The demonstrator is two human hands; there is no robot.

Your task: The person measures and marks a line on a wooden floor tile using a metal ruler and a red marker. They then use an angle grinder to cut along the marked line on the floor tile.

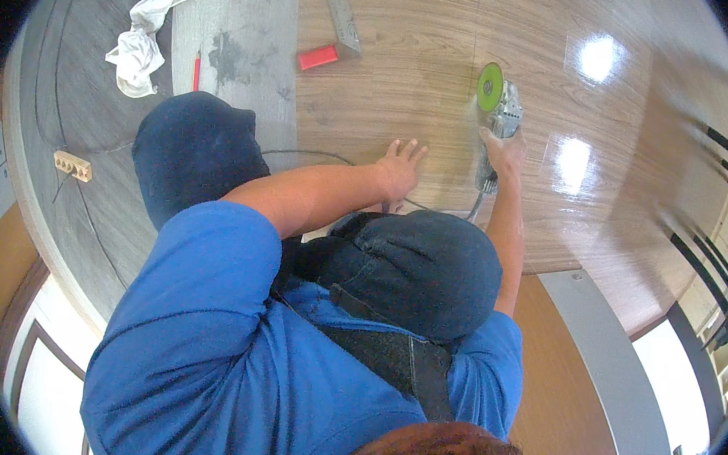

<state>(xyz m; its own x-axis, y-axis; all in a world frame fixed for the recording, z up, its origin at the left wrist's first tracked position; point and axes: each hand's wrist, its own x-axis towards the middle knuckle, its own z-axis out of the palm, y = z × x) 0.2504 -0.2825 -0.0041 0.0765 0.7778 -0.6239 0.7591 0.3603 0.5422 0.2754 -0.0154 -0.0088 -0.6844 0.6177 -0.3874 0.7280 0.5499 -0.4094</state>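
Note:
An angle grinder (492, 145) with a green disc (490, 87) is in my right hand (507, 151), its fingers wrapped round the grey body. The disc is at the far end, over the wood-grain board (374, 100); I cannot tell whether it touches the surface. My left hand (399, 172) lies on the same board, left of the grinder, with fingers stretched out and nothing held. A cable (475, 207) runs from the grinder's near end toward my knee. Farther off lies a try square with a red handle (317, 57) and a metal blade.
A red pencil (196, 71) lies on a grey strip (252, 13) with dark smudges. Left of it are a crumpled white cloth (140, 47) and a multi-socket block (72, 166) with cords. Black slatted bars (702, 271) stand at the right.

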